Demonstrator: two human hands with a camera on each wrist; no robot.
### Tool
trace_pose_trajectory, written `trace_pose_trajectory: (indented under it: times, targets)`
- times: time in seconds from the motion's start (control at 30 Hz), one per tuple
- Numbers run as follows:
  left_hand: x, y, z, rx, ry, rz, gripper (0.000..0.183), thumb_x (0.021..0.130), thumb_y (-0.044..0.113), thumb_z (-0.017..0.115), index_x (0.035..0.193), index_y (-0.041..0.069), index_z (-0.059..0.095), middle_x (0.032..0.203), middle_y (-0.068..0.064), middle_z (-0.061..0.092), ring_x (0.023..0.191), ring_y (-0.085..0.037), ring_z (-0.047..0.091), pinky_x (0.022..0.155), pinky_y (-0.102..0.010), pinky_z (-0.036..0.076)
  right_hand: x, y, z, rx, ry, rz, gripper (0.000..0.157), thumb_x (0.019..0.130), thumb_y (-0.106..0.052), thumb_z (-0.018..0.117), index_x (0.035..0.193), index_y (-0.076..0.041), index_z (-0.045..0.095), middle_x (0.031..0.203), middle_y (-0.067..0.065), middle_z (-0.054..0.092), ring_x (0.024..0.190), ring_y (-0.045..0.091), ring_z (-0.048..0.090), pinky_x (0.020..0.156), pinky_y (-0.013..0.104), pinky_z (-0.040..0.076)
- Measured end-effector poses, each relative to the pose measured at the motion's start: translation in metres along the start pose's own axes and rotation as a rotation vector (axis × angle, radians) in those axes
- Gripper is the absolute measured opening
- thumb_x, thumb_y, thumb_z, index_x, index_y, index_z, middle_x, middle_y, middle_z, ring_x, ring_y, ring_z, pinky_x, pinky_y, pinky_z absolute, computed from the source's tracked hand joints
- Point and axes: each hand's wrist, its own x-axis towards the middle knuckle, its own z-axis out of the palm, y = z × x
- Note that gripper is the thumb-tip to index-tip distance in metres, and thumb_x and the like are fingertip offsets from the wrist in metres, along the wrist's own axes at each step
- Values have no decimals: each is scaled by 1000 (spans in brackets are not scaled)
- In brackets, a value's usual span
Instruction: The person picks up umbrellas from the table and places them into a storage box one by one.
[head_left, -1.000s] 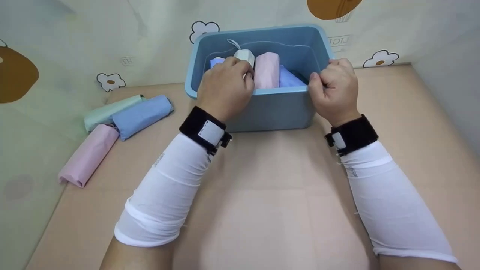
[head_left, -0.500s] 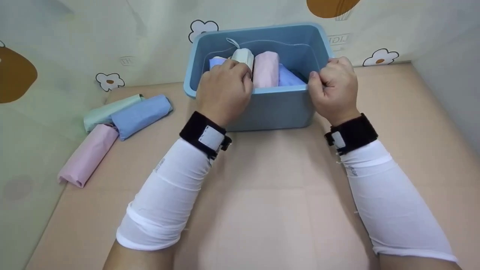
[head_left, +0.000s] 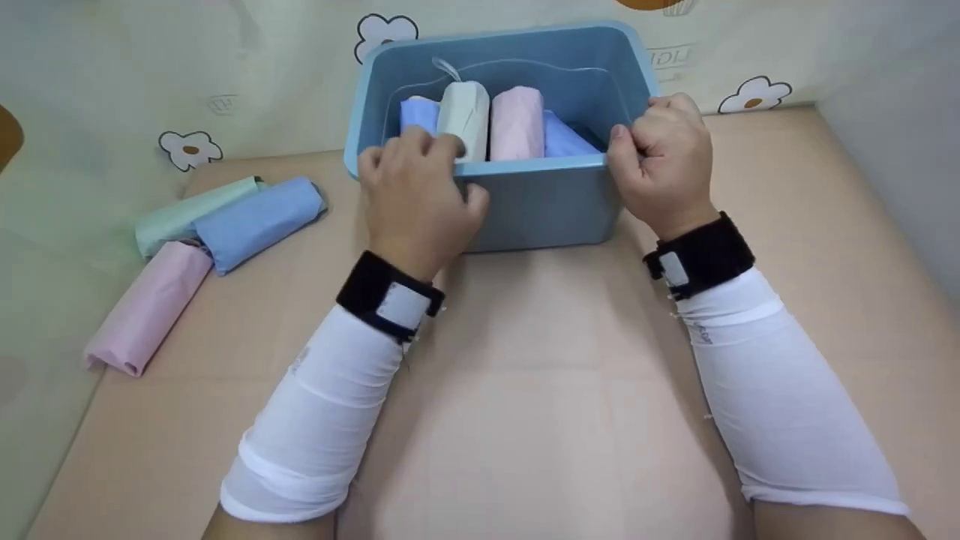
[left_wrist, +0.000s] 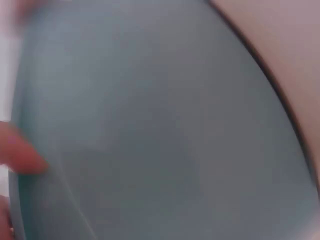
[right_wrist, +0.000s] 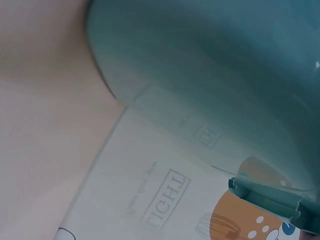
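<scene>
A blue plastic bin (head_left: 540,206) stands on the table against the back wall. My right hand (head_left: 664,161) grips its front right rim, thumb on the near side. At the front left rim is my left hand (head_left: 420,199), fingers loosely bent over the edge and thumb held apart; its fingertips are hidden in the head view. In the left wrist view a blurred finger (left_wrist: 22,152) lies by the rim. Inside the bin stand what look like folded umbrellas: a pale green one (head_left: 466,112) with a wrist loop, a pink one (head_left: 517,124), and blue ones (head_left: 566,139) partly hidden.
Three more folded umbrellas lie on the table to the left: green (head_left: 187,214), blue (head_left: 259,221) and pink (head_left: 154,307). A patterned cloth wall (head_left: 285,75) runs close behind the bin. A peach cover (head_left: 525,412) spreads over the table.
My left hand has shifted left and toward me, off the pale green umbrella, and its thumb has spread away. My right hand keeps its grip on the rim. The head view has tilted slightly.
</scene>
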Motion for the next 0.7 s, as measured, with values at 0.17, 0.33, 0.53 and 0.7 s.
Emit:
trace_pose_trajectory:
  times: [0.17,0.33,0.53,0.7]
  targets:
    - [3,-8,-3,64,-9,91,25,94,24,52,99,10,73,89,-10,72,79,-31,62,73,-47,44,1,-2,2,2,-12,-10,50,91,-22,54,49,-2,36,50,10,30,53,32,33,92,40,46]
    - [5,-26,-9,51,-60,84,30,98,34,60,103,8,74,92,-11,71,84,-31,63,78,-47,47,0,1,0,-6,-14,17,50,91,-24,54,49,-2,37,50,11,32,55,33,35,96,42,47]
    - [-7,-67,-13,-44,-32,18,42,99,41,65,130,13,72,147,-14,59,140,-34,51,122,-58,31,1,1,-1,-15,-22,16,50,91,-23,54,49,-2,37,51,11,31,56,34,36,96,39,46]
    - [-16,-122,-26,-4,-131,-152,67,98,56,64,154,22,53,172,-16,29,161,-41,21,126,-68,16,0,-1,-2,-16,-14,22,50,90,-24,54,49,-2,37,51,12,32,63,38,44,93,36,44]
